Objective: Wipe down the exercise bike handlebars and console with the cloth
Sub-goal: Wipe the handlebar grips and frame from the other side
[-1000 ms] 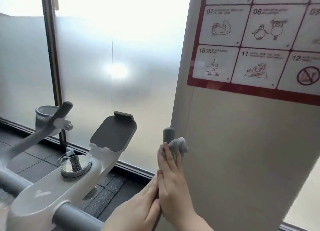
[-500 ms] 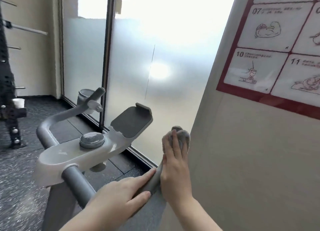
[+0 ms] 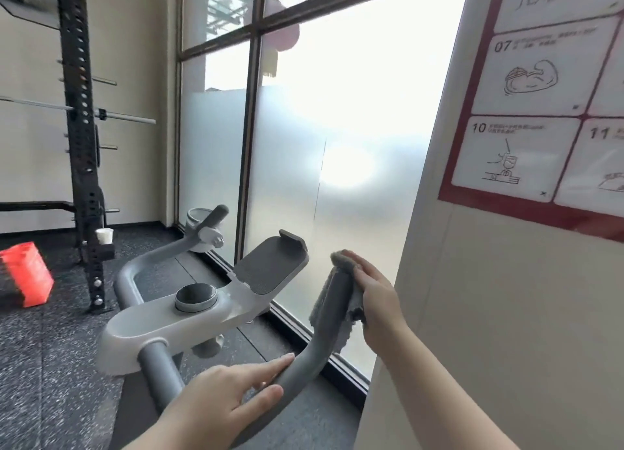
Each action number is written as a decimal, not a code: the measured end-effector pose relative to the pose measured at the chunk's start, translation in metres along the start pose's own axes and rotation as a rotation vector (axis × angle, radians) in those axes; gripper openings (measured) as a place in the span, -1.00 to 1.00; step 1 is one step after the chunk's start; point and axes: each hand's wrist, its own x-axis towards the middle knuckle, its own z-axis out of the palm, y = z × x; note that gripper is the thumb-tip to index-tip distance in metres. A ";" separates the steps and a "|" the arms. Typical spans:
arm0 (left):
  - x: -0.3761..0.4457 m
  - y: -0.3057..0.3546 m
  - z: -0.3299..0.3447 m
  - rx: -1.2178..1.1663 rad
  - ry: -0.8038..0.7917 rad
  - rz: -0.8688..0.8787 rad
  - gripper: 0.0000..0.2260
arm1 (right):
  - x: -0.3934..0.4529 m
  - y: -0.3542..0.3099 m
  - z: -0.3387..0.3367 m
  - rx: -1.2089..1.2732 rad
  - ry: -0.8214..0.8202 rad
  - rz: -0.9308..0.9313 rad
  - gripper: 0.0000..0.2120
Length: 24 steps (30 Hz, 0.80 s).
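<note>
While right hand (image 3: 374,294) holds cloth (image 3: 349,331) round handlebar (image 3: 332,314) | cup (image 3: 104,236) on rack (image 3: 82,145)

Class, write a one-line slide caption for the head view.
Right hand holds cloth around the handlebar; left hand rests on its bend.

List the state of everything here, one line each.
cloth, draped over the tip of the right handlebar
right hand, holds the cloth on the bar
left hand, rests on the bar's bend, fingers straight
tablet holder, empty, tilted up
left handlebar, bare, untouched
paper cup, upright on the rack
</note>
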 end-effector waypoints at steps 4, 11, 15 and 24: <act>0.001 -0.001 -0.001 -0.009 -0.020 -0.010 -0.69 | 0.002 0.011 0.010 -0.044 0.077 -0.037 -0.69; 0.009 0.002 0.004 0.111 -0.029 0.023 -0.62 | -0.043 0.063 0.028 -0.027 0.248 -0.113 -0.61; 0.026 0.015 0.018 0.051 -0.078 0.083 -0.52 | -0.011 0.039 0.022 0.140 0.221 -0.049 -0.65; 0.040 0.016 0.029 -0.019 -0.051 0.086 -0.48 | -0.019 0.041 0.016 0.147 0.196 -0.011 -0.67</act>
